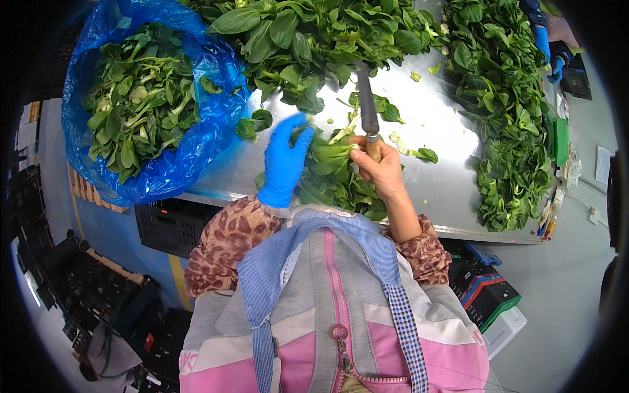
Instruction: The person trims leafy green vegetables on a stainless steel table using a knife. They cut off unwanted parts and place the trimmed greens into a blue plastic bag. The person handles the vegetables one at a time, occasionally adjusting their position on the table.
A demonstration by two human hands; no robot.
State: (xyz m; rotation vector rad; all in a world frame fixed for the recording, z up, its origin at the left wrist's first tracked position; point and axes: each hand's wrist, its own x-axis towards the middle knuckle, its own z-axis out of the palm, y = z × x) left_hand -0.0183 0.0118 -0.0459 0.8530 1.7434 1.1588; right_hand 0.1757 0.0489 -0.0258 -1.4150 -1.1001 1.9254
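Observation:
My right hand point(377, 164) is bare and grips a knife by its wooden handle point(374, 150). The dark, broad blade point(367, 100) points away from me over the table. A leafy green head, likely bok choy point(333, 156), has its pale stem end against my right thumb and its leaves spread left. My left hand point(286, 159), in a blue glove, is beside those leaves with thumb and fingers apart; a small pale bit shows near its fingertips, too blurred to name. Under both hands lies a small heap of greens point(339, 189) at the table's near edge.
A blue plastic bag point(216, 132) full of leaves and trimmings point(140, 103) stands left. Untrimmed greens point(314, 39) are piled at the back of the metal table point(437, 182). Rows of heads point(511, 147) line the right side. Another person's gloved hands point(555, 70) are at far right.

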